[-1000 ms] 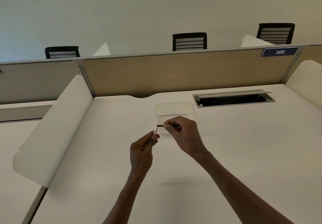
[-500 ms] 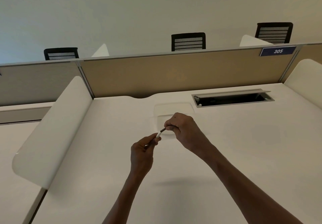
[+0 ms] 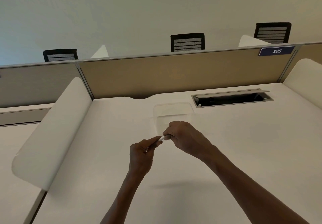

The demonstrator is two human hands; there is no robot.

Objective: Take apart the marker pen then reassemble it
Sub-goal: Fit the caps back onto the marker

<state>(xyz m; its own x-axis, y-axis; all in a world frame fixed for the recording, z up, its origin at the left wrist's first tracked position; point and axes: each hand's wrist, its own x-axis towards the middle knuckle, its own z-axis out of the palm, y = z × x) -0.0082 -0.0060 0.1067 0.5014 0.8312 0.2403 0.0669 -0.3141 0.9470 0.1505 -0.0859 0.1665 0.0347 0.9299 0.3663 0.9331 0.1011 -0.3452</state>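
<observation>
Hands meet above the desk (image 3: 226, 154): our left hand (image 3: 141, 155) pinches the white marker (image 3: 161, 138) between thumb and fingertips, and our right hand (image 3: 183, 136) closes its fingers over the marker's far end, so only a short white stretch shows between the 2 grips. We cannot tell which part sits inside the right fist. Just behind the hands a clear tray (image 3: 172, 112) lies on the desk, and further right sits an open cable slot (image 3: 231, 98). A sign (image 3: 276, 51) on the divider reads 305.
</observation>
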